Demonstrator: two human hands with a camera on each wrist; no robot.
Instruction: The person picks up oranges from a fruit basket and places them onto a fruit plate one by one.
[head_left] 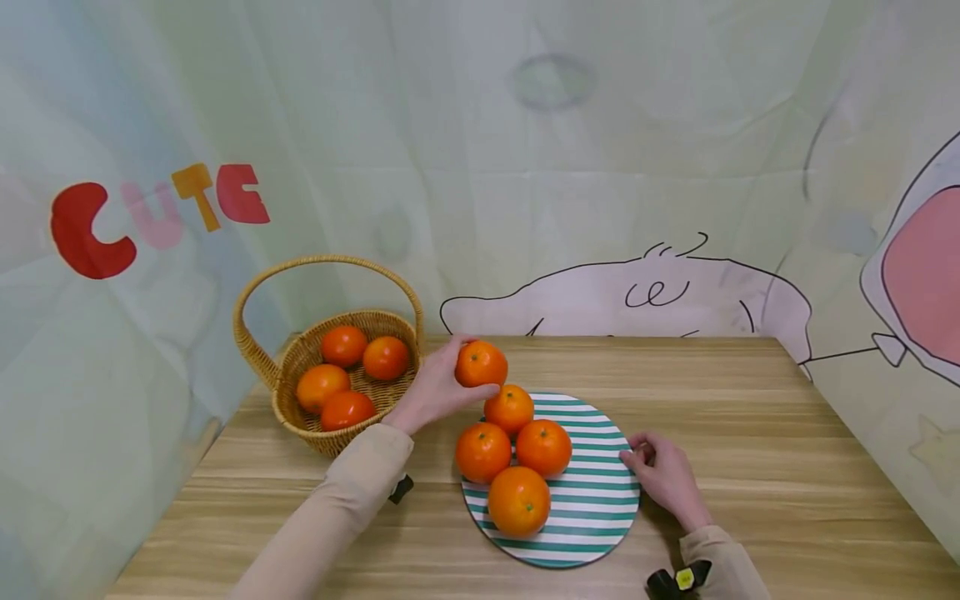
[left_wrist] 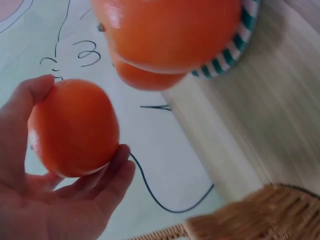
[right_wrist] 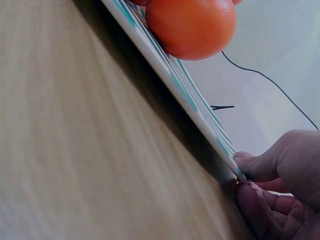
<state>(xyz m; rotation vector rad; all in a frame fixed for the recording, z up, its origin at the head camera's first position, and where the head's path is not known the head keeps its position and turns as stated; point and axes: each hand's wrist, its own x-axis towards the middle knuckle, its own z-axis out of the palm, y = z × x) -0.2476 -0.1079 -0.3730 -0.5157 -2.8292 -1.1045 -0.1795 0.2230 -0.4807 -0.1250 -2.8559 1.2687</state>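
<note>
My left hand grips an orange, fingers on its far side and thumb beneath, near the back-left edge of a round plate striped green and white. In the left wrist view this held orange shows between thumb and fingers. Several more oranges are grouped on the plate's left half. At the plate's right edge, my right hand pinches the rim between thumb and fingers. The right wrist view shows the plate's thin edge in that pinch.
On the left stands a wicker basket with a tall arched handle, several orange-red fruits inside. The wooden table runs back to a printed cloth backdrop. A black wrist device sits by the right sleeve.
</note>
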